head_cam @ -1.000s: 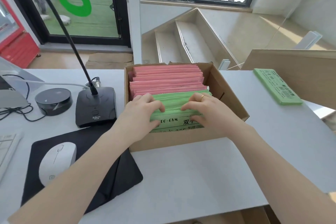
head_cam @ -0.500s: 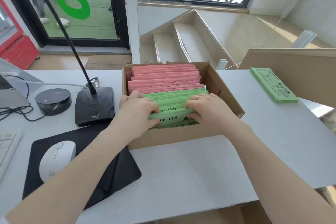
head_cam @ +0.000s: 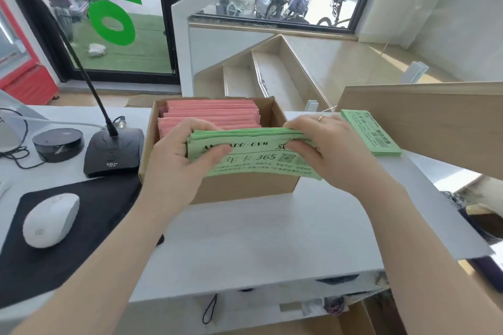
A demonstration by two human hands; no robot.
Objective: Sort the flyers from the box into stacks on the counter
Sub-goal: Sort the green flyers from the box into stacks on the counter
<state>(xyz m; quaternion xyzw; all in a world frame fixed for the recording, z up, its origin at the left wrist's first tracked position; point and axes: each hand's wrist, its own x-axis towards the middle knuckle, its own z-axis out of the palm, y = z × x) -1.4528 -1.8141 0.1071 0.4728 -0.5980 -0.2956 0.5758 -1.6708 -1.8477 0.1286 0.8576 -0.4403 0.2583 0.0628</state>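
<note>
Left hand (head_cam: 174, 160) and right hand (head_cam: 329, 152) grip a thick bundle of green flyers (head_cam: 258, 155) with black print, above the box (head_cam: 245, 187).

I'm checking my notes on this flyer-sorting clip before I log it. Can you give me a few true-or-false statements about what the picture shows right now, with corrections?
1. Both hands grip one bundle of green flyers. True: left hand, right hand.
2. The pink flyers lie stacked on the counter. False: they are in the cardboard box.
3. A green stack lies on the counter to the right of the box. True.
4. The white mouse sits inside the box. False: it rests on the black mouse pad.
5. The right hand wears a ring. True.
</note>
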